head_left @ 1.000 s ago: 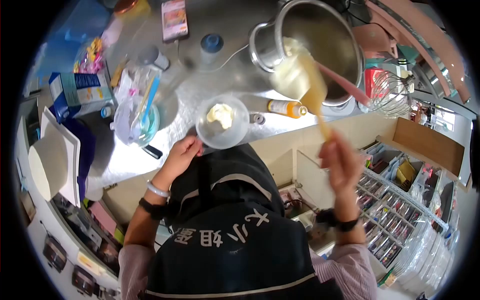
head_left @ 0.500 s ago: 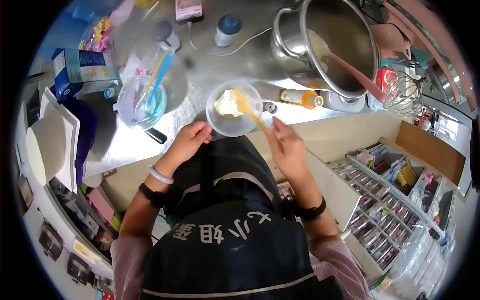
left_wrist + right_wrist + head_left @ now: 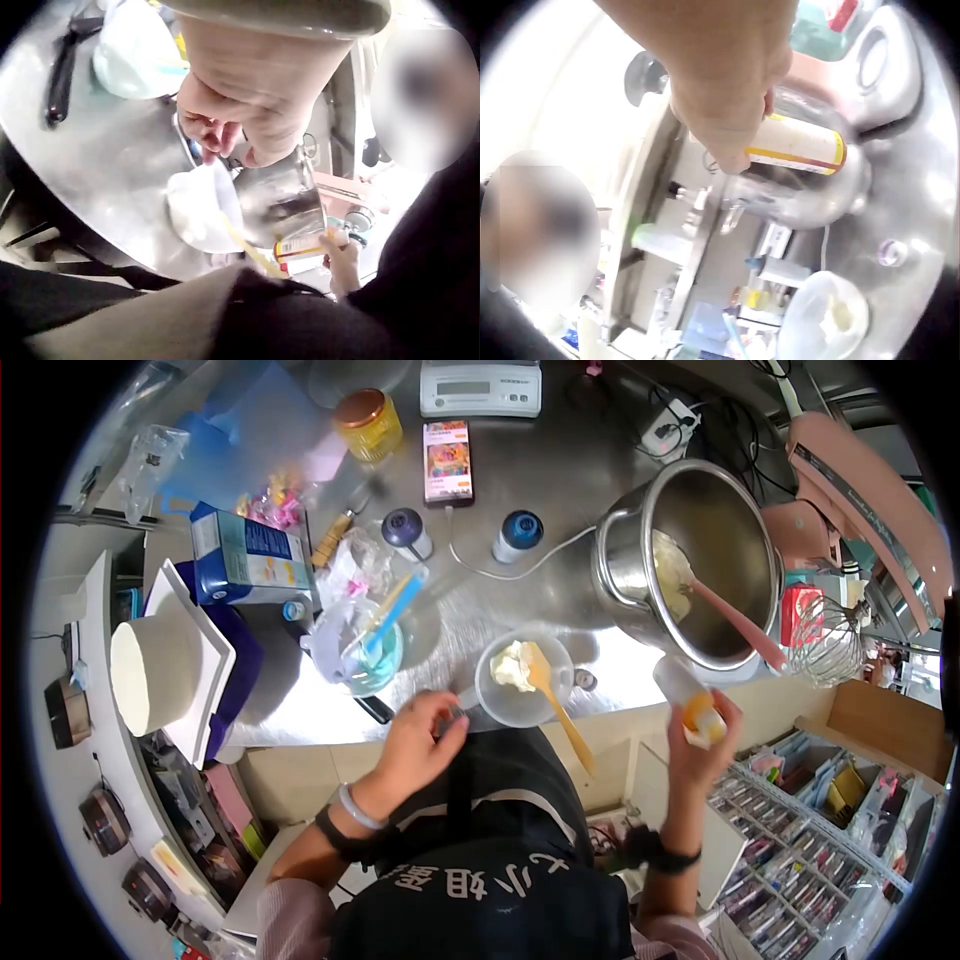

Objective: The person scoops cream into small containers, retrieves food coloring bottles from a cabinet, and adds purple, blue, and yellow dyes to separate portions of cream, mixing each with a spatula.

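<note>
A clear handled bowl [image 3: 495,705] with a pale cream lump [image 3: 512,667] stands near the table edge. Inside leans a yellow spatula [image 3: 562,720], its handle sticking out over the edge. My left hand [image 3: 415,740] has curled fingers at the bowl's handle, and the left wrist view shows fingers [image 3: 211,142] at the bowl [image 3: 199,210]. Held in my right hand [image 3: 700,745] is a small bottle [image 3: 685,685], tilted, right of the bowl; its yellow-edged label [image 3: 795,146] shows in the right wrist view.
A steel pot [image 3: 620,560] with a pink spatula [image 3: 735,622] stands right, beside a whisk [image 3: 828,645]. Behind the bowl are two capped bottles, a phone [image 3: 447,465] and a scale [image 3: 480,388]. A tub [image 3: 370,670] and carton [image 3: 250,555] stand left.
My right hand has let go of the yellow spatula, left it in the bowl, moved right and picked up the small bottle from the table. The head view has shifted.
</note>
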### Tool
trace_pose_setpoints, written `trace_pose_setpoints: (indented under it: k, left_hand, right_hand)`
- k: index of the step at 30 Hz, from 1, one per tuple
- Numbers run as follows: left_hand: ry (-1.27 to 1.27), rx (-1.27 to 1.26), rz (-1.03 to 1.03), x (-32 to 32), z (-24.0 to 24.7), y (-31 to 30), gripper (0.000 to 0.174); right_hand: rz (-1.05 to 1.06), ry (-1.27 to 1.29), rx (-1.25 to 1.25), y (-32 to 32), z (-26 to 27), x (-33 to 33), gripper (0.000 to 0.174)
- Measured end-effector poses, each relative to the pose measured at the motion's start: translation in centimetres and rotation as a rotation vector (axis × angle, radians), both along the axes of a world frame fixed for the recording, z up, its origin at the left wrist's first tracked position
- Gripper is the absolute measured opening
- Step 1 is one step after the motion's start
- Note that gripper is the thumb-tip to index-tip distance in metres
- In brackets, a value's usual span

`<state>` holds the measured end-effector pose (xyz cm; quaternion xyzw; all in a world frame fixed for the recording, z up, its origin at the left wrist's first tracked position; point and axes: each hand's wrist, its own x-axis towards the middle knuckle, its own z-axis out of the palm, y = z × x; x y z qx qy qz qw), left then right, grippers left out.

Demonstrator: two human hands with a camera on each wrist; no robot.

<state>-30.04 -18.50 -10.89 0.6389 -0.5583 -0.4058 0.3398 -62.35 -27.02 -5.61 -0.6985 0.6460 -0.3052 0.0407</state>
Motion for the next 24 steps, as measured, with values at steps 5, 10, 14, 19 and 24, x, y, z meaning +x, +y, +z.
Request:
trace_pose_setpoints:
  k: [5, 10, 14, 19, 24]
  left_hand:
    - [-0.066, -0.342, -0.357, -3.5, 8.4, -4.5, 0.060]
    - [-0.018, -0.199, -0.625, -5.8, 8.0, -4.5, 0.069]
    - [0.216, -0.041, -0.799, -5.1, 6.9, -4.4, 0.058]
    - [0.623, 0.144, -0.816, -3.3, 5.7, -3.5, 0.051]
    - [0.365, 0.133, -0.758, -2.3, 4.3, -3.1, 0.057]
  right_hand:
    - [0.262, -0.231, -0.053, 3.1, 6.6, 4.2, 0.056]
    - [0.434, -0.346, 0.345, 2.8, 8.3, 5.8, 0.040]
    - [0.551, -0.148, 0.278, 1.4, 7.9, 6.5, 0.023]
    - [0.731, -0.433, 0.559, -0.5, 9.5, 7.2, 0.027]
    - [0.767, -0.346, 0.758, -0.4, 8.6, 6.2, 0.032]
